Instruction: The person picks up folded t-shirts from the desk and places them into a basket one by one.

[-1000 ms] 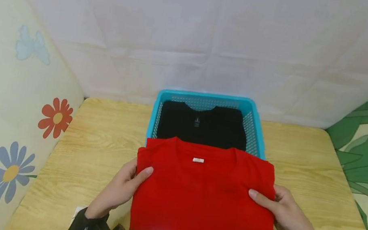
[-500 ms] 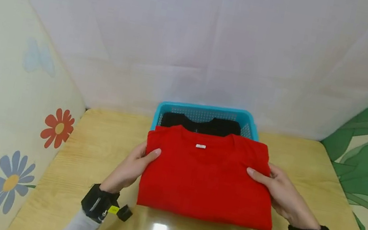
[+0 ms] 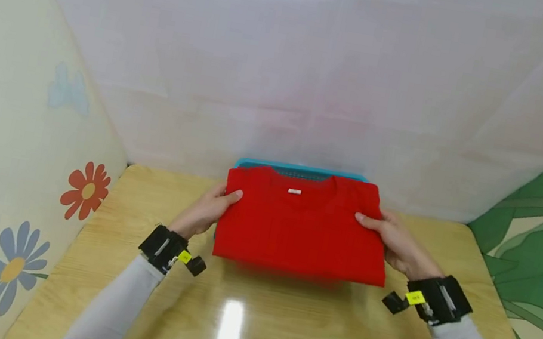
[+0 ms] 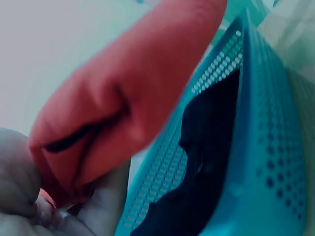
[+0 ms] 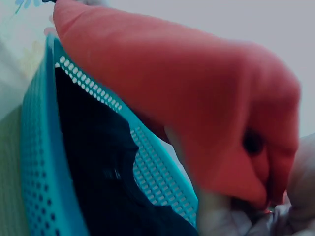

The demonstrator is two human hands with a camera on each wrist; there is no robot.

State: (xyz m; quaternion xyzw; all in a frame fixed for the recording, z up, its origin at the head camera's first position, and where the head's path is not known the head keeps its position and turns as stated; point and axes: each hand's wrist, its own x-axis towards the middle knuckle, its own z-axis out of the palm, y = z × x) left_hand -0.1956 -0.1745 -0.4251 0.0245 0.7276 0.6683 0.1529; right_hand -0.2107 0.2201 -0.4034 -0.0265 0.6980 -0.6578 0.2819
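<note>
A folded red shirt point(image 3: 301, 229) with a small white neck label is held up between both hands. My left hand point(image 3: 204, 212) grips its left side, thumb on top and the other fingers underneath. On the opposite side my right hand point(image 3: 399, 246) grips it the same way. Below and behind the shirt stands a blue perforated basket point(image 3: 299, 169), mostly covered by it in the head view. Both wrist views show the shirt above the basket's rim, apart from the folded black shirt point(image 4: 206, 152) lying inside.
The basket stands on a wooden table point(image 3: 292, 331) against a white cloth backdrop point(image 3: 290, 64). Painted walls with flowers point(image 3: 87, 191) close off the left and right sides. A strip of light reflects off the tabletop.
Both hands have carried the red shirt forward, away from the body, until it covers most of the basket. The black shirt is now hidden in the head view.
</note>
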